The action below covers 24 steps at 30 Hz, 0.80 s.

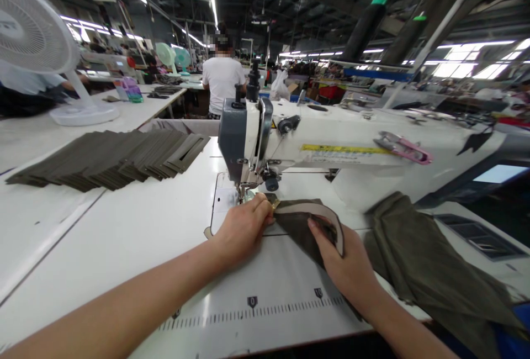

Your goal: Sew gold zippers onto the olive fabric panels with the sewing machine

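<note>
Left grip (pixel 242 230) together, pressing limp olive fabric (pixel 300 232); right grip (pixel 345 262) clamped on its pale bound edge (pixel 321 214). Soft and light: hold there.

A garment factory, shown by its industrial sewing machine (pixel 331 141)

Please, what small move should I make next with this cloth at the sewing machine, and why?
I would probably ease the olive cloth slightly toward the presser foot with your left hand, because the cloth's end sits close to the foot while your right hand holds its pale curved edge behind.
</note>
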### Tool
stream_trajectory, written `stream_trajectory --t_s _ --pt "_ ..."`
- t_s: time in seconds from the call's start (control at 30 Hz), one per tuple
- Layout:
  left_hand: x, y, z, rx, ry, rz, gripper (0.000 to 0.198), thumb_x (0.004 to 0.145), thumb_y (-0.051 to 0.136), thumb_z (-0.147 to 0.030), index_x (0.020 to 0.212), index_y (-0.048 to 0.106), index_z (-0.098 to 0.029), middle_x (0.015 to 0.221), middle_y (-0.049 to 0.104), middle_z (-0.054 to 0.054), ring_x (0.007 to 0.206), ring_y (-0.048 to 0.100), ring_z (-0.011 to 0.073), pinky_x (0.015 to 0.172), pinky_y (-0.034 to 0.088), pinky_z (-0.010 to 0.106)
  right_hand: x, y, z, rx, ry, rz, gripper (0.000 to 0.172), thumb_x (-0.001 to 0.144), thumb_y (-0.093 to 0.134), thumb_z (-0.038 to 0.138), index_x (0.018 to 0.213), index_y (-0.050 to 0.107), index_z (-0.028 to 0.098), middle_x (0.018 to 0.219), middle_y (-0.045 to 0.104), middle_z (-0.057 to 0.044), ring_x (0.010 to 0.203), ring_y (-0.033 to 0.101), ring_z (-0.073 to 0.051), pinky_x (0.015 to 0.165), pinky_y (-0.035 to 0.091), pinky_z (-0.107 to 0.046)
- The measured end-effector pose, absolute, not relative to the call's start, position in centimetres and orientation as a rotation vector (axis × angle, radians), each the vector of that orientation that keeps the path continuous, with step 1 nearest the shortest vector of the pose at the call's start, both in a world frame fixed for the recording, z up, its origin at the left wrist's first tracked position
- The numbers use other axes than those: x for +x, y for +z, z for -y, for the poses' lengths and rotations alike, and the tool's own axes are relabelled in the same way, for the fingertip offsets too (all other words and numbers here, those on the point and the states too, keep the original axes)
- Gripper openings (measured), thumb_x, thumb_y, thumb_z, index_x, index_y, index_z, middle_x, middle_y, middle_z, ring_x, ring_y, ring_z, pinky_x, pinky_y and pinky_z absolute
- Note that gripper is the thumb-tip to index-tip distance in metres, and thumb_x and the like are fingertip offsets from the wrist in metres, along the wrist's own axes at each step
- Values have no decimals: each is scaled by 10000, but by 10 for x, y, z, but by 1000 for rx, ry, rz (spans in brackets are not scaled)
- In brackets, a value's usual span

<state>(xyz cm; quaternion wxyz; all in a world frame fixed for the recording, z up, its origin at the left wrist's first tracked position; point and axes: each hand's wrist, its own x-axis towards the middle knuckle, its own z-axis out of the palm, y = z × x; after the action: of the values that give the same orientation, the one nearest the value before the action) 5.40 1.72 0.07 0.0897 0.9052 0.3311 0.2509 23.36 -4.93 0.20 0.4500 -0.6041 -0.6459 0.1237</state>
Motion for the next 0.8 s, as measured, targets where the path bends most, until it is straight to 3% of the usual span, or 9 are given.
stream_trajectory --t_s 0.5,0.57,0.67,0.8 --pt "52 0 -18 2657 708 -1003 112 867 370 -121 817 457 -171 847 511 38 732 520 166 656 462 295 239 -3 52 -1436 244 1721 261 866 392 249 977 608 152 900 676 -79 856 634 -205 730 508 -287" --pt "44 2 -12 2672 676 -1012 102 876 388 -155 853 487 -170 882 533 42 743 541 167 652 481 297 240 -4 59 -1310 189 1917 343 811 390 171 1109 554 128 1040 642 -106 955 605 -206 821 491 -311" --pt "23 3 -1 2744 656 -1045 182 891 397 -204 1038 503 -183 1003 562 63 852 568 195 704 511 333 239 -8 72 -1117 28 2289 616 636 418 86 1251 456 74 1263 500 -152 1169 461 -245 949 417 -381" --pt "1 2 5 2879 698 -1020 351 889 357 -133 1232 419 -173 1191 542 89 1047 510 217 871 472 384 230 -14 89 -1208 -147 2523 720 541 445 66 1261 463 44 1314 442 -170 1221 398 -279 967 403 -410"
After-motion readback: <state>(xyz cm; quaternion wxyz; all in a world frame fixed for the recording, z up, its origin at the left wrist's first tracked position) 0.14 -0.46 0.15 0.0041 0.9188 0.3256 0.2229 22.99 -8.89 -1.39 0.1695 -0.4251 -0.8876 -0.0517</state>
